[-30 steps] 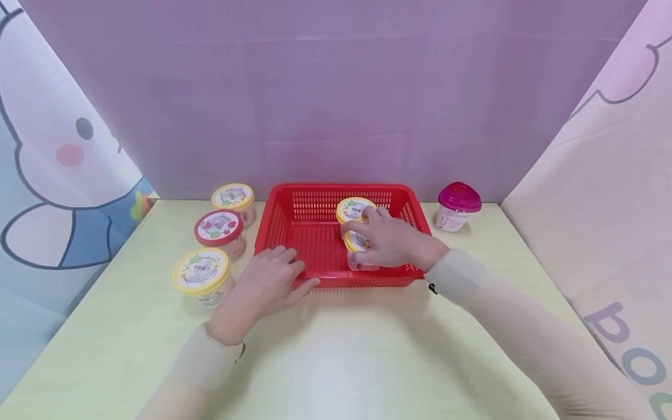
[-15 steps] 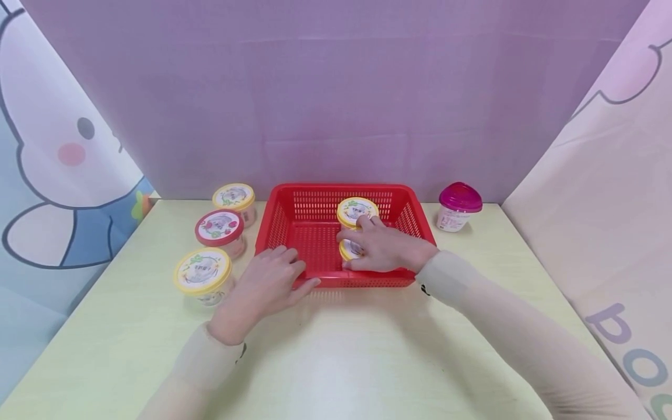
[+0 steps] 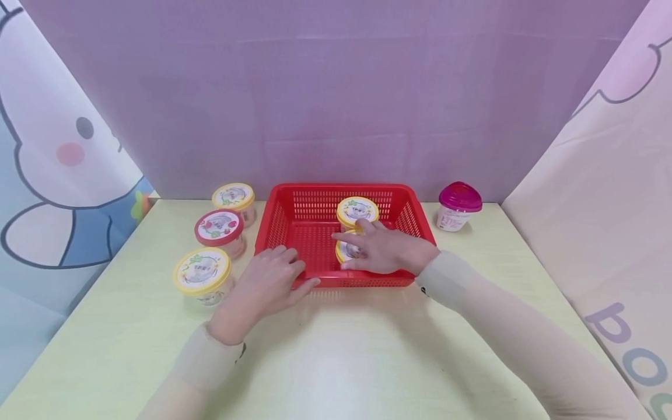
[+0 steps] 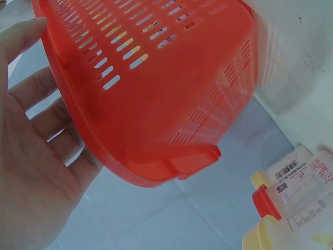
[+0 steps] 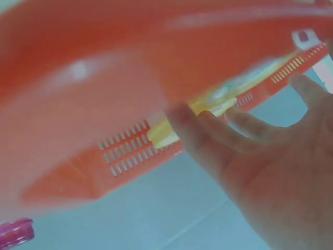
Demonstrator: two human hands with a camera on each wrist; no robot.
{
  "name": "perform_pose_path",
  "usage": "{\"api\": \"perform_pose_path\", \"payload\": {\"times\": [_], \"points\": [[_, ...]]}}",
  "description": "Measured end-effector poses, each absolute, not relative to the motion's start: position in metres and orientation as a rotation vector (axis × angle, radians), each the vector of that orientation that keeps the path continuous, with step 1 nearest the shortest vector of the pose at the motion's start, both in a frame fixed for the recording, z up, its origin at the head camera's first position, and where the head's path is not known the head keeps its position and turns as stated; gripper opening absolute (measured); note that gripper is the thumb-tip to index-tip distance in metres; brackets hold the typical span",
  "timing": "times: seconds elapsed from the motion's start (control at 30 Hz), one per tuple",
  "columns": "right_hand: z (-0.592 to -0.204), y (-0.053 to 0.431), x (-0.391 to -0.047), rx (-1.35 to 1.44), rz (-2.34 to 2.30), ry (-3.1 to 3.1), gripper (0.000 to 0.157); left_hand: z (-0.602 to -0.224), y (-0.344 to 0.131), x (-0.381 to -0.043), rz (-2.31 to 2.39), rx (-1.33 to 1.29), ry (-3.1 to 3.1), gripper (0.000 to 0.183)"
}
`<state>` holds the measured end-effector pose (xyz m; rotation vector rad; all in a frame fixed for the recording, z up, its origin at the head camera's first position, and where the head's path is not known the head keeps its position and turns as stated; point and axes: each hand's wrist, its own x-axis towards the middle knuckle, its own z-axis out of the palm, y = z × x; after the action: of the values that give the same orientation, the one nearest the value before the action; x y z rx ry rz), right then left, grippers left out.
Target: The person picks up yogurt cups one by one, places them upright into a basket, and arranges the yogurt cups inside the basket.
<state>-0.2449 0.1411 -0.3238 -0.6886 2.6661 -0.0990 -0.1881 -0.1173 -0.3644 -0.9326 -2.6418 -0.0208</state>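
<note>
A red basket [image 3: 315, 282] stands mid-table. Inside, toward the right, are two yellow-lidded cups, the rear cup [image 3: 358, 210] and the front cup [image 3: 347, 251], one behind the other. My right hand [image 3: 385, 248] lies over the front cup, fingers spread and fairly straight in the right wrist view; whether they touch its lid I cannot tell. My left hand [image 3: 270, 277] holds the basket's front left rim, fingers hooked over it and thumb along the front. The left wrist view shows the fingers passing behind the rim [image 4: 86, 122].
Left of the basket stand a rear yellow-lidded cup [image 3: 233, 198], a red-lidded cup [image 3: 219, 228] and a nearer yellow-lidded cup [image 3: 202, 273]. A cup with a magenta domed lid [image 3: 459, 201] stands at back right. Fabric walls border the table's back and sides.
My right hand has lowered the front cup into place and shifted slightly left; its fingers have spread off the lid's edge. My left hand stays on the rim.
</note>
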Motion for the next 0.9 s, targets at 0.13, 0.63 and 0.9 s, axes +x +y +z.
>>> {"api": "perform_pose_path", "payload": {"times": [0.13,0.63,0.9], "points": [[-0.317,0.145,-0.241,-0.657,-0.151,2.695,0.088,-0.364,-0.117,-0.188,-0.031,-0.93,-2.649,0.039],[-0.31,0.176,-0.241,-0.701,-0.187,2.816,0.091,-0.364,-0.118,-0.187,-0.038,-0.918,-2.666,0.038],[-0.298,0.202,-0.247,-0.623,-0.324,2.875,0.092,-0.364,-0.117,-0.188,-0.045,-0.929,-2.66,0.038]]}}
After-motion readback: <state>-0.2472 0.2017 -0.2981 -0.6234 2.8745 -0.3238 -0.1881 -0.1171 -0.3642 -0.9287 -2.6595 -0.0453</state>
